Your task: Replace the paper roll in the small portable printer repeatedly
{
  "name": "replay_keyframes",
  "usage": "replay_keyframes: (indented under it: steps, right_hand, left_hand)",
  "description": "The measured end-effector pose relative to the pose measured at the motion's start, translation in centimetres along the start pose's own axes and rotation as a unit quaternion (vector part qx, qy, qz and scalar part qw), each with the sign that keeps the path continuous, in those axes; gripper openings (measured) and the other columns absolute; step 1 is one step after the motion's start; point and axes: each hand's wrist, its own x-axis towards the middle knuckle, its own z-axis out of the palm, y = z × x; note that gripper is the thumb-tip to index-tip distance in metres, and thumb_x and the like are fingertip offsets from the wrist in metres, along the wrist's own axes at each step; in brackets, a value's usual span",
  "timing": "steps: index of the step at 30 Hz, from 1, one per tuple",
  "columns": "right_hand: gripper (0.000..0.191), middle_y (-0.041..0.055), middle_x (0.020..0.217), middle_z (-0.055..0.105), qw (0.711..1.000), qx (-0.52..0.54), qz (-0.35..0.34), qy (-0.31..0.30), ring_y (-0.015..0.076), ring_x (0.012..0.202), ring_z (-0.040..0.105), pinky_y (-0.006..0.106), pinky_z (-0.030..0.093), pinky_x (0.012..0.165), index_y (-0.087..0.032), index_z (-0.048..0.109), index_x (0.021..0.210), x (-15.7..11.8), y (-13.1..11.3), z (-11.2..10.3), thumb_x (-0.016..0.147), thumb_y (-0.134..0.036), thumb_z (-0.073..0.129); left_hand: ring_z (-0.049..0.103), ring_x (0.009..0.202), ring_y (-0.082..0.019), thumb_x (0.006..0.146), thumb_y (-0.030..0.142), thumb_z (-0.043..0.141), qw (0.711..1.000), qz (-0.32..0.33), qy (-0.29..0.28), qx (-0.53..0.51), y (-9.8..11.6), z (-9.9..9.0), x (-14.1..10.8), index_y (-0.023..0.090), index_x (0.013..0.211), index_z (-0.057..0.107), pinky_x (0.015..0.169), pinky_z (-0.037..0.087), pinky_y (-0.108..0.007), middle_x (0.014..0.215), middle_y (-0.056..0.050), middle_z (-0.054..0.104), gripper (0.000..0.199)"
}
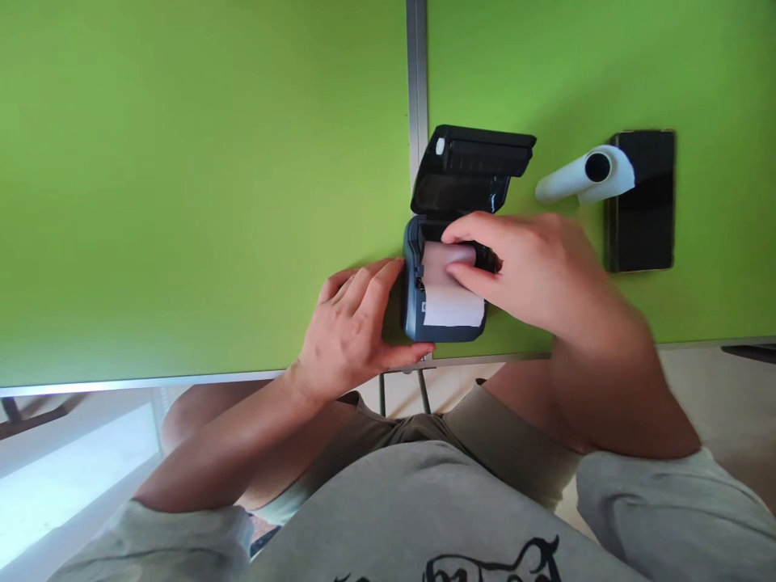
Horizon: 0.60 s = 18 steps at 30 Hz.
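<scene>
A small dark printer (413, 315) stands near the table's front edge, its black lid (464, 166) swung up and back. Inside it lies a white paper roll (452, 299), with its loose end over the front rim. My left hand (355, 323) rests against the printer's left side and front corner, fingers apart, gripping nothing between them. Over the open compartment is my right hand (521, 263), its thumb and index finger on either side of the paper roll's top part. Its other fingers are hidden behind the hand.
A second white roll (567, 179) with a dark core lies at the right, its loose end touching a black phone-like slab (643, 202). A metal seam (418, 81) divides the green table (212, 178). My legs are below the front edge.
</scene>
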Motion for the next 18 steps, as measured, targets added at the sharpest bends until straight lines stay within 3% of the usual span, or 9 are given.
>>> replay_keyframes:
  steps: [7, 13, 18]
  right_hand:
    - [0.024, -0.0005, 0.083, 0.079, 0.999, -0.029, -0.044, -0.014, 0.0172, 0.060, 0.058, 0.032, 0.022, 0.055, -0.029, 0.077, 0.106, 0.30, 0.22, 0.06, 0.085, -0.023, 0.069]
    - [0.012, 0.0003, 0.083, 0.080, 0.997, -0.039, -0.050, -0.031, 0.0196, 0.066, 0.064, 0.031, 0.024, 0.055, -0.028, 0.078, 0.092, 0.49, 0.06, -0.05, 0.083, -0.024, 0.072]
    - [0.018, 0.0005, 0.078, 0.078, 0.997, -0.025, -0.058, -0.043, 0.0183, 0.060, 0.060, 0.032, 0.024, 0.055, -0.029, 0.077, 0.102, 0.67, 0.23, -0.21, 0.086, -0.026, 0.069]
  left_hand:
    - [0.073, 0.112, -0.027, 0.092, 0.083, 0.051, 1.000, 0.014, 0.012, 0.010, 0.08, -0.11, 0.16, 0.014, 0.155, 0.036, 0.101, 0.050, -0.040, 0.128, -0.015, 0.074, 0.094]
    - [0.072, 0.116, -0.029, 0.090, 0.083, 0.056, 1.000, 0.011, 0.011, -0.007, -0.03, -0.01, 0.01, 0.016, 0.160, 0.029, 0.104, 0.049, -0.041, 0.134, -0.015, 0.072, 0.100]
    - [0.072, 0.117, -0.031, 0.088, 0.081, 0.062, 1.000, 0.010, 0.001, -0.011, -0.11, -0.01, -0.04, 0.017, 0.162, 0.026, 0.105, 0.048, -0.042, 0.136, -0.016, 0.071, 0.104]
